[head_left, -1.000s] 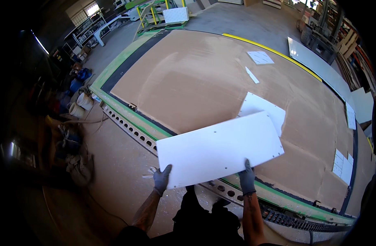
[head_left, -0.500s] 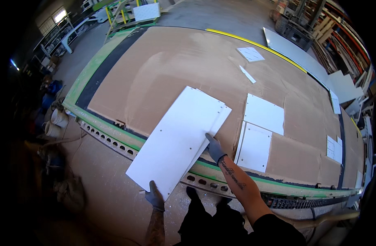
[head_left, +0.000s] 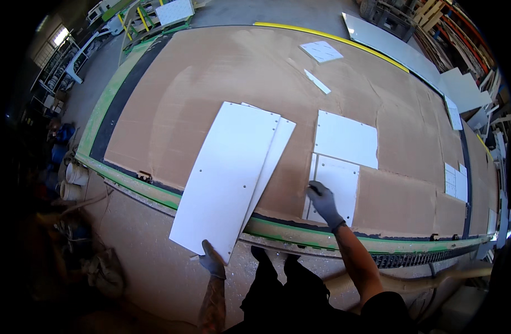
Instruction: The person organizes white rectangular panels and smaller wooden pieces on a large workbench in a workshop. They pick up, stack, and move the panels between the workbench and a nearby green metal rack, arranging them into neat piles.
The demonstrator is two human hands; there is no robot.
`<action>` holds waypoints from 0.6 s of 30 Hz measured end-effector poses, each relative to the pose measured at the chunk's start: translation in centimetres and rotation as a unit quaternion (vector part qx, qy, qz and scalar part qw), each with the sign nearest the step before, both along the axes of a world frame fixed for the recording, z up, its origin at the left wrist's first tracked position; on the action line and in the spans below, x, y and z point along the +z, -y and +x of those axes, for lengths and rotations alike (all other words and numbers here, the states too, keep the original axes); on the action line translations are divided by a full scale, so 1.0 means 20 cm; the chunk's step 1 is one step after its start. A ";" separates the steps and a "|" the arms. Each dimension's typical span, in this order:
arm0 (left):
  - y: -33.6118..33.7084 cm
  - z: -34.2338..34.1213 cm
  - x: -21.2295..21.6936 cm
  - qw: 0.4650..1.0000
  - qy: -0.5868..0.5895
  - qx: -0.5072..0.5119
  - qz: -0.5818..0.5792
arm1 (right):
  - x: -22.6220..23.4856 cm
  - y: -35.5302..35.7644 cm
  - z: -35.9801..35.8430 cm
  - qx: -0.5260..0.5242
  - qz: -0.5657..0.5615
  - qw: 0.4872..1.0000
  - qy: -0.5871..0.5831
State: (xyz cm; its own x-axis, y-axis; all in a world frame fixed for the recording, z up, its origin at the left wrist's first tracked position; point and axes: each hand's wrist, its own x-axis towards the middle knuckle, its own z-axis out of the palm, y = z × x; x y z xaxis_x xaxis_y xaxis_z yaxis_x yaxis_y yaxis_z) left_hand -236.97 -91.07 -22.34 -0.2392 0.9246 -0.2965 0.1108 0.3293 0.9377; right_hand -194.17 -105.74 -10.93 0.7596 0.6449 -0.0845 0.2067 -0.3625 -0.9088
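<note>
My left hand [head_left: 212, 260], in a grey glove, is closed on the near end of two long white panels. The upper panel [head_left: 227, 161] has several small holes and covers most of the lower panel [head_left: 277, 142], which fans out to the right. Both rest partly on the brown table and jut over its near edge. My right hand [head_left: 324, 204], gloved too, is over a smaller white panel [head_left: 341, 175] lying flat on the table. Its fingers are curled together by a narrow white strip [head_left: 307, 210] along that panel's left side; what they hold is hidden.
Another white panel [head_left: 347, 136] lies just beyond. Farther off on the brown table [head_left: 205, 72] are a white offcut [head_left: 322, 51] and a thin sliver [head_left: 318, 82]. Small white pieces [head_left: 456, 181] lie at the right. A yellow strip [head_left: 333, 36] edges the far side.
My right hand has left the long panels and moved right to the smaller panel and strip. The long panels have swung apart a little, with my left hand still on them.
</note>
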 end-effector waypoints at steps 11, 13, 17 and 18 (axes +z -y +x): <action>0.14 0.07 0.15 0.968 -0.223 0.010 0.113 | -0.21 1.11 0.10 -0.188 -0.069 0.979 0.035; 0.18 0.24 0.23 0.949 -0.261 -0.050 0.171 | -0.20 1.10 0.03 -0.177 -0.052 0.983 -0.005; 0.58 1.09 0.40 0.875 -0.092 -0.455 0.138 | -0.30 1.15 0.04 -0.200 -0.006 0.973 -0.118; 0.69 1.29 0.48 0.830 -0.075 -0.536 0.131 | -0.31 1.15 0.05 -0.214 0.006 0.968 -0.133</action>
State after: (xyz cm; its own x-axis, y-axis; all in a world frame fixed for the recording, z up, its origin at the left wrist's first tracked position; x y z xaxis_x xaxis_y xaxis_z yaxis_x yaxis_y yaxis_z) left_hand -211.18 -104.84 -12.66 0.7473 0.6580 -0.0921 0.3305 -0.2479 0.9107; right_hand -193.24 -128.81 -17.12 0.9101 0.2776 -0.3077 -0.2018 -0.3515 -0.9142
